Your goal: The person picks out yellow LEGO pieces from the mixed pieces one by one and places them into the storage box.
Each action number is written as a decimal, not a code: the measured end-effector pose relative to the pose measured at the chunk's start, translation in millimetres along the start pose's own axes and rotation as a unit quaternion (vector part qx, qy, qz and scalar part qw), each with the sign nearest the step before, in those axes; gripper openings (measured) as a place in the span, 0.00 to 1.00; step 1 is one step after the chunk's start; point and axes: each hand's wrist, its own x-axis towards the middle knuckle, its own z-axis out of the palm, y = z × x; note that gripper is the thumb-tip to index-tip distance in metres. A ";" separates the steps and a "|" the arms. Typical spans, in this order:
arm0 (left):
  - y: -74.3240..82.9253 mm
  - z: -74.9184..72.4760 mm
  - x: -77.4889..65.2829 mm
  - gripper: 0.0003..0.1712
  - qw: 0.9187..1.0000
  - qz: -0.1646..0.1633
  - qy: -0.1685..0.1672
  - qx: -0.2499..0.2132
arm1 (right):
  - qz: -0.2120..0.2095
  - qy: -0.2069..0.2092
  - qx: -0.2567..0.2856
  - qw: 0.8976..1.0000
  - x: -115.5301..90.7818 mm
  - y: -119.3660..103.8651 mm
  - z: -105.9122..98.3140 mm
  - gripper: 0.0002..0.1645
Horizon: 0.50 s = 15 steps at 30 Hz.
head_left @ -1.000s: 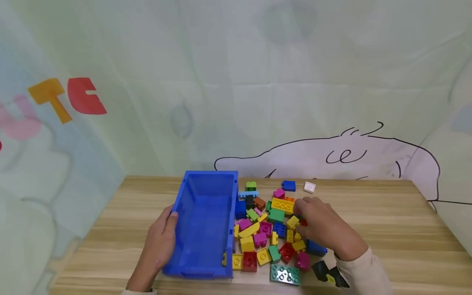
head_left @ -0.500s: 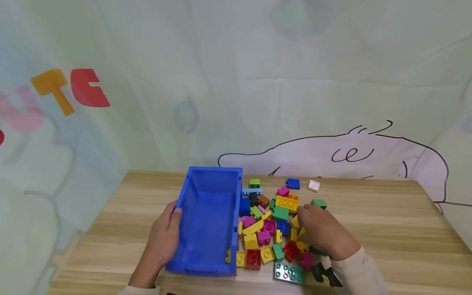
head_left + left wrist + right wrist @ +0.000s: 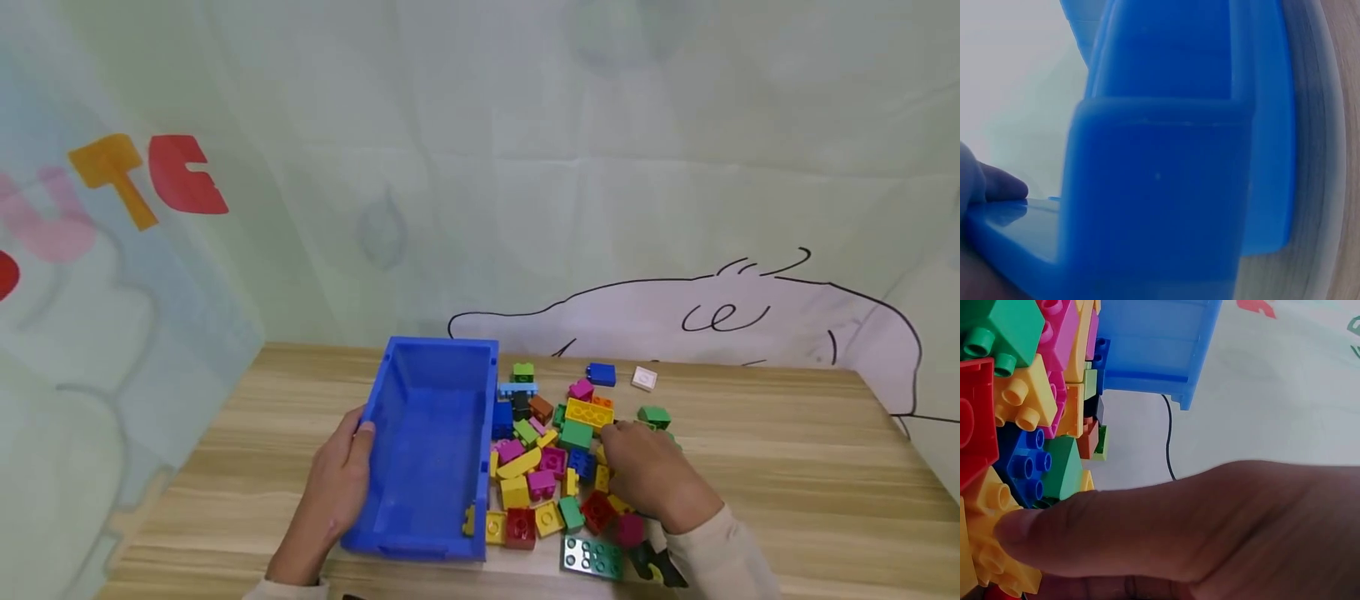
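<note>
My left hand (image 3: 337,475) grips the left rim of a blue plastic bin (image 3: 427,467). The left wrist view shows the bin wall (image 3: 1154,200) close up, with a fingertip over its rim. My right hand (image 3: 652,471) reaches down into the right side of a pile of toy building bricks. In the right wrist view, its thumb (image 3: 1097,531) presses on a studded yellow brick (image 3: 991,562), with the other fingers curled beneath and mostly hidden. Beside the thumb lie a blue brick (image 3: 1025,459) and a red brick (image 3: 975,425).
The loose bricks spread along the bin's right side, with a dark green brick (image 3: 592,557) at the front. Toward the back are a blue brick (image 3: 602,374), a white brick (image 3: 644,378) and a green brick (image 3: 654,417). A printed cloth (image 3: 562,208) hangs behind the wooden table (image 3: 780,450).
The right hand has shifted slightly left and toward the person among the bricks, uncovering the green brick behind it. The left hand stays on the bin. The head view has swung slightly left.
</note>
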 end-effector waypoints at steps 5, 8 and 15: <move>3.9 -0.7 1.3 0.27 1.000 0.001 -0.004 0.000 | 0.001 0.001 0.001 1.000 -1.6 3.2 -4.6 0.18; 5.1 -1.1 1.7 0.27 1.000 0.000 -0.007 -0.001 | -0.009 0.024 -0.006 1.000 -8.5 4.5 -12.4 0.20; 2.9 -2.3 -0.6 0.28 1.000 -0.010 -0.007 0.004 | -0.086 0.183 0.016 0.979 -42.9 -1.1 -41.5 0.20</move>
